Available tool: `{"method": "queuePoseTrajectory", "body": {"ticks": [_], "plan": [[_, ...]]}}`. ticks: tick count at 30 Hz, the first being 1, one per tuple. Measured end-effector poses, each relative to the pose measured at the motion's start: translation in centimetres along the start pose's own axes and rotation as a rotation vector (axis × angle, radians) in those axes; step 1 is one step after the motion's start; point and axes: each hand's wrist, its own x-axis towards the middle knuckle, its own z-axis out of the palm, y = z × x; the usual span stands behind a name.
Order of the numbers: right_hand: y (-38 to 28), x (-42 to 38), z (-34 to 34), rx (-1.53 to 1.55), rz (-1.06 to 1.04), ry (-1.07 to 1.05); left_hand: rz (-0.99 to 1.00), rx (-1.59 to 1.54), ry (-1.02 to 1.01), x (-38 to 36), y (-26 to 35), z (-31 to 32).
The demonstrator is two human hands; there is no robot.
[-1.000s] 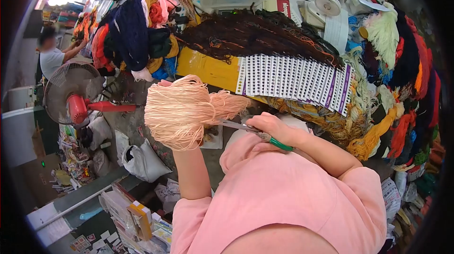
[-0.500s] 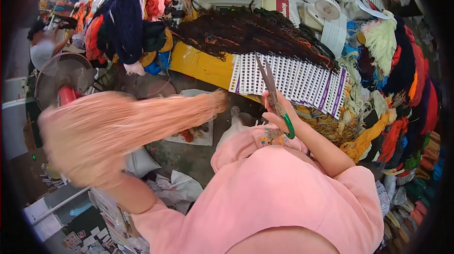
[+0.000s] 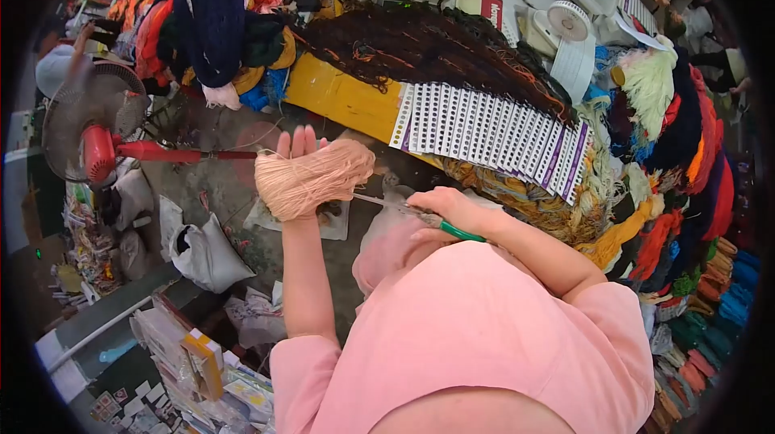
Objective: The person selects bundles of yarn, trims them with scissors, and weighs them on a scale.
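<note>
A skein of peach thread (image 3: 319, 180) is bunched around my left hand (image 3: 299, 143), covering the palm and thumb. The fingertips stick out straight above it. My right hand (image 3: 454, 208) grips scissors (image 3: 462, 231) with a green handle. Their metal blades point left, and the tips reach the lower right edge of the skein; whether thread lies between them I cannot make out.
A yellow bench (image 3: 331, 91) ahead carries a heap of dark thread (image 3: 420, 50) and a row of punched white cards (image 3: 484, 135). Coloured skeins (image 3: 702, 135) hang at the right. At the left stands a red fan (image 3: 98, 151), with a white sack (image 3: 208, 252) on the floor. Other people are at the far edges.
My left hand has come from the far left toward the middle with the peach skein, now bunched instead of streaming out. The scissors have swung from pointing up to pointing left at the skein.
</note>
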Motion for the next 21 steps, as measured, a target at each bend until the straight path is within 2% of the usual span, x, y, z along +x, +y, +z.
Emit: {"method": "queuePoseTrajectory", "body": {"ticks": [1,3,5,7,14,17,19,21], "plan": [[0.1,0.3,0.3,-0.018,-0.03,0.008,0.001,-0.003,0.006,0.4,0.1,2.2],[-0.5,1.1,0.3,0.027,-0.055,-0.009,-0.132,1.015,0.177,1.1,0.0,5.1],[-0.8,1.5,0.2,0.027,-0.067,-0.011,-0.079,0.018,0.191,1.6,-0.4,5.8],[-1.3,1.6,-0.2,0.03,-0.046,0.002,-0.089,0.004,0.216,2.1,-1.1,6.7],[-1.1,-0.1,-1.3,-0.046,0.091,-0.014,-0.235,0.012,0.108,3.4,-2.8,7.5],[-0.6,-1.2,-0.8,-0.1,0.067,0.053,-0.365,-0.027,0.16,3.9,-3.7,8.0],[-0.4,-1.8,-0.7,-0.082,0.028,0.102,-0.399,-0.057,0.174,4.1,-4.5,7.6],[-0.4,-2.3,-0.9,-0.066,-0.013,0.148,-0.399,0.046,0.228,3.9,-5.5,7.1]]}}
